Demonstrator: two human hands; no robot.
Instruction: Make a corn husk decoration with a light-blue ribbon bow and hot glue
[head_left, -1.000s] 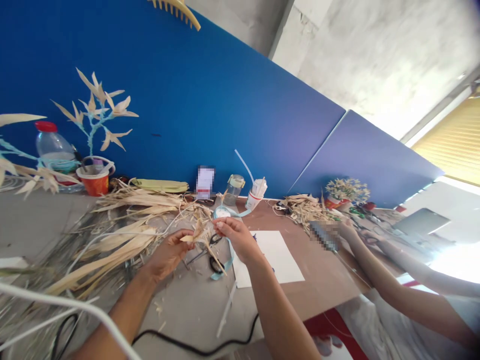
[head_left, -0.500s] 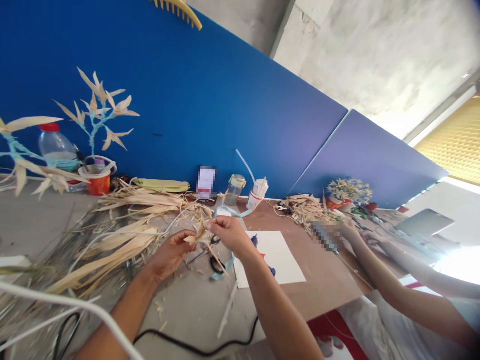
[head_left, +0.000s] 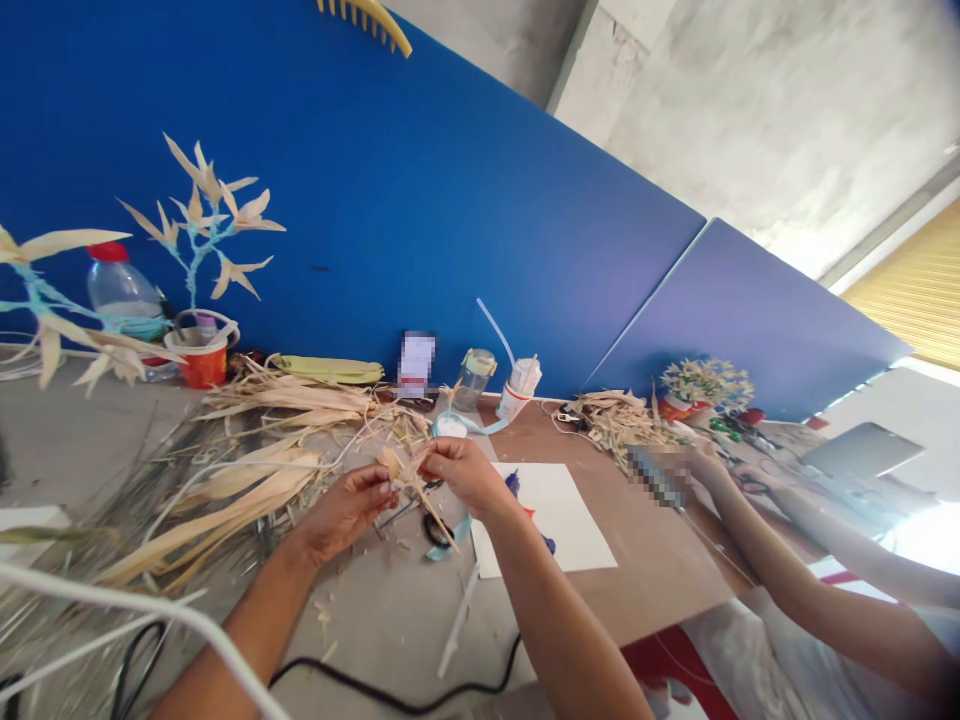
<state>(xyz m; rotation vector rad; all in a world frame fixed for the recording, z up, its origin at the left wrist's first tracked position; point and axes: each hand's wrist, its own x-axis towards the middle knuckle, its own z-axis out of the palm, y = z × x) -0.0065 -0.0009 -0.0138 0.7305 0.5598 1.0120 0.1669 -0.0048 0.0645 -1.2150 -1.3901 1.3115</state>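
Note:
A small pale corn-husk flower [head_left: 403, 467] is held above the table between my two hands. My left hand [head_left: 346, 510] pinches its left side with thumb and forefinger. On the other side, the closed fingertips of my right hand [head_left: 466, 476] grip a petal; part of the flower is hidden behind them. Beneath lie black-handled scissors [head_left: 436, 530] and a light blue ribbon [head_left: 452, 543]. A blue glue gun [head_left: 513, 484], partly covered by my right arm, rests on a white sheet [head_left: 581, 520]. Dry corn husks [head_left: 247, 510] are heaped left of my left hand.
Blue-wrapped branches with husk flowers [head_left: 202, 225] stand in a red cup [head_left: 204, 362]. A phone [head_left: 417, 362], a jar [head_left: 475, 378] and a white cup [head_left: 517, 388] line the blue partition [head_left: 420, 200]. White cables [head_left: 150, 602] cross the foreground. At right, a co-worker's arm [head_left: 750, 540] reaches over the table.
The flower has turned between my fingers, and its petals now spread upward and to the right. Both hands stay close together. The whole view has shifted slightly.

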